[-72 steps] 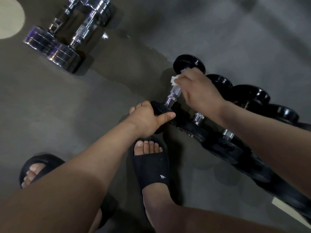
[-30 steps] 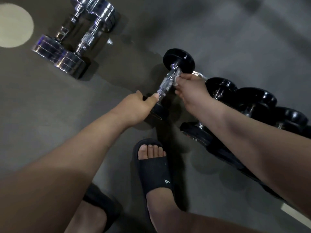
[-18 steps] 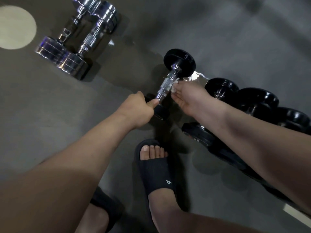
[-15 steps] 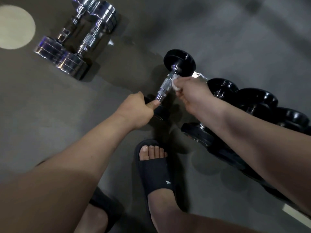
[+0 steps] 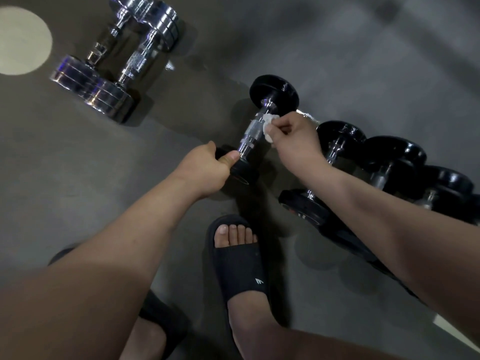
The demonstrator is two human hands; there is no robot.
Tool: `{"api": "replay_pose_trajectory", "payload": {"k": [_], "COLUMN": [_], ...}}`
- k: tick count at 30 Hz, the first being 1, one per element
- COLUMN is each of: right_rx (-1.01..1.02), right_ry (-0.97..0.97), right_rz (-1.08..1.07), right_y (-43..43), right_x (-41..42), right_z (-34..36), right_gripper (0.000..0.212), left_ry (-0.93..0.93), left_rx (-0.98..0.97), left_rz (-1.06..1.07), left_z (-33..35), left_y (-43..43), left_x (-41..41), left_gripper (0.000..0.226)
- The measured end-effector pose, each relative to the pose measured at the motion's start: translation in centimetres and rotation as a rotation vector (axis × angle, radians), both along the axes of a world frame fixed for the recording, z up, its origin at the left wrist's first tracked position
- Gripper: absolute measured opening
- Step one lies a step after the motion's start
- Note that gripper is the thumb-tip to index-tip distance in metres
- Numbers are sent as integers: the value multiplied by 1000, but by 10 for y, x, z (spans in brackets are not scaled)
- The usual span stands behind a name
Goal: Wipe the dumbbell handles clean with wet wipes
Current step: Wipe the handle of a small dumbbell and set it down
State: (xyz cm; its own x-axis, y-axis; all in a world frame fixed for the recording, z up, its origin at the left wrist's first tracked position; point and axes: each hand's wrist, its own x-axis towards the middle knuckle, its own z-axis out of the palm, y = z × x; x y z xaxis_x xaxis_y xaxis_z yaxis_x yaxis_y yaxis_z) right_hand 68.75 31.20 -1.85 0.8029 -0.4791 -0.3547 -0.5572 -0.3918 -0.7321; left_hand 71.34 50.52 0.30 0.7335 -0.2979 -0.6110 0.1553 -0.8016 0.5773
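- Wiping step: right hand pinches the wet wipe against the dumbbell handle.
- Left hand grips the near weight below that handle.
- Next, probably: turn the bar, wipe its underside.

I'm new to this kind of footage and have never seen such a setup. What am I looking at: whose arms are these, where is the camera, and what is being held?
No machine here: a person works with bare hands. The one picture comes from a wide-angle camera worn on their head, looking down, so you see their forearms and feet in black slides. The left hand grips the near end plate of a black dumbbell; the right hand pinches a white wet wipe against its metal handle. On the grey floor, more black dumbbells lie in a row to the right, and two chrome dumbbells further off on the left.
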Motion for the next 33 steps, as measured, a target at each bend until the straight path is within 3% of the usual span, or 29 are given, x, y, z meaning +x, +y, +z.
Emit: {"api": "replay_pose_trajectory", "payload": {"k": [8, 11, 16, 21, 26, 33], "right_rx": [230, 287, 292, 113, 192, 352], "right_ry": [-15, -70, -89, -121, -93, -115], "right_rz": [-160, -241, -244, -329, -188, -126], "right_y": [-4, 2, 7, -5, 10, 8], "right_x": [-1, 4, 4, 4, 4, -2], "right_z": [12, 15, 16, 10, 3, 5], "right_gripper": [2, 21, 23, 10, 11, 34], "left_ry": [-11, -18, -22, -29, -32, -42], "left_rx": [-21, -12, 2, 3, 0, 11], "left_rz": [-1, -13, -27, -24, -14, -17], "left_z": [-4, -4, -3, -4, -3, -3], "left_y": [-1, 0, 0, -1, -1, -3], "left_x": [0, 0, 1, 1, -1, -1], "left_gripper": [42, 41, 39, 41, 42, 43]}}
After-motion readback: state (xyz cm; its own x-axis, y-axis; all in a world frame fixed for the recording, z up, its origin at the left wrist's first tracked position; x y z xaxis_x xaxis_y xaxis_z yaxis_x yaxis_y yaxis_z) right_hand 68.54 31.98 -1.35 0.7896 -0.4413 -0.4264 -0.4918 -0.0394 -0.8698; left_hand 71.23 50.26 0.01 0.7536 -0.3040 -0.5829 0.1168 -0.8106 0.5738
